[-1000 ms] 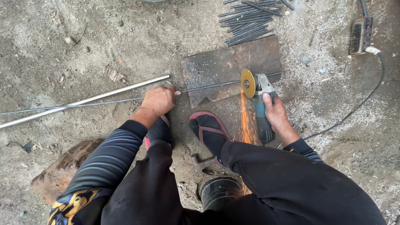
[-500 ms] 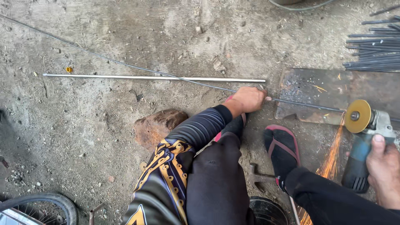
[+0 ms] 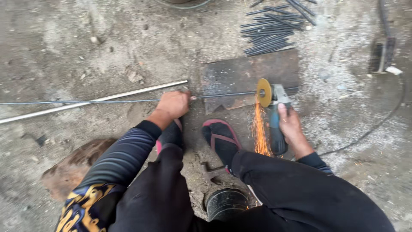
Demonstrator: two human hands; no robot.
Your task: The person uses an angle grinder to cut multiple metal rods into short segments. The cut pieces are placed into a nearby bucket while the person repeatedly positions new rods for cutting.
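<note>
Head view: right hand (image 3: 292,124) grips angle grinder (image 3: 272,116), left hand (image 3: 174,104) pins thin rod (image 3: 128,101).

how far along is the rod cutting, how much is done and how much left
Done: a pile of cut rods lies beyond the steel plate. In hand: the right hand holds the grinder, its disc on the thin rod and throwing sparks, while the left hand pins that rod down. Left: the rod runs long to the left, uncut, and a thicker bar lies beside it.

A thin rod (image 3: 128,101) crosses a metal plate (image 3: 244,77); cut rods (image 3: 272,30) lie beyond, a grinder (image 3: 272,111) right.
</note>
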